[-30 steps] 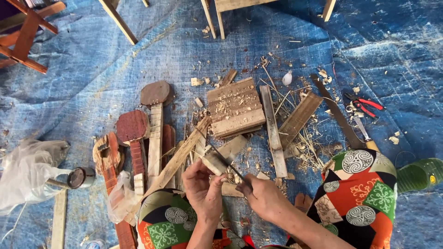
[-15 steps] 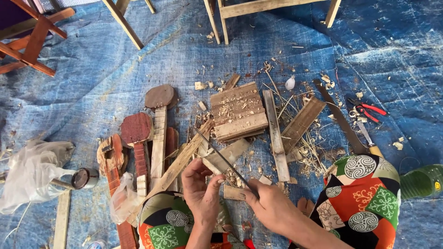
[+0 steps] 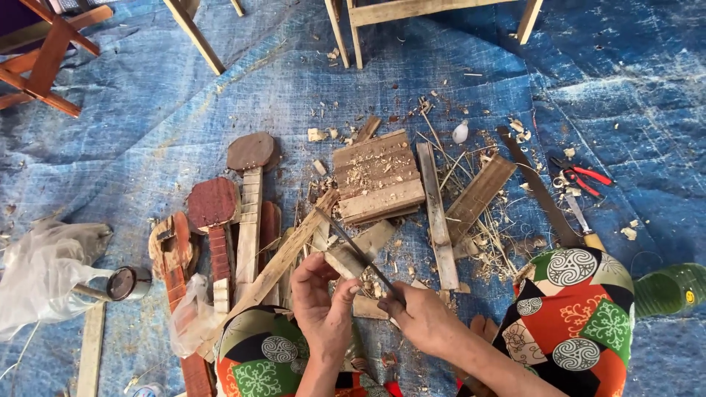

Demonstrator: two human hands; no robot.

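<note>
My left hand [image 3: 321, 298] grips a short pale piece of wood [image 3: 343, 259] near the bottom centre of the head view. My right hand [image 3: 421, 315] holds a knife by its handle; its thin dark blade [image 3: 351, 245] lies slanted up-left across the wood piece. Both hands work just above my knees, which are covered in patterned cloth [image 3: 581, 312]. Wood shavings lie under the hands.
Paddle-shaped wooden pieces [image 3: 250, 165] and slats lie left on the blue tarp [image 3: 147, 132]. A stack of boards [image 3: 376, 176] sits ahead. A long machete [image 3: 540, 192], red-handled pliers [image 3: 581, 176], a clear plastic bag [image 3: 44, 268], a small tin [image 3: 126, 283] and chair legs [image 3: 193, 33] surround.
The view has shifted slightly. My hands stay together on the wood piece, with the knife blade shifting a little along it.
</note>
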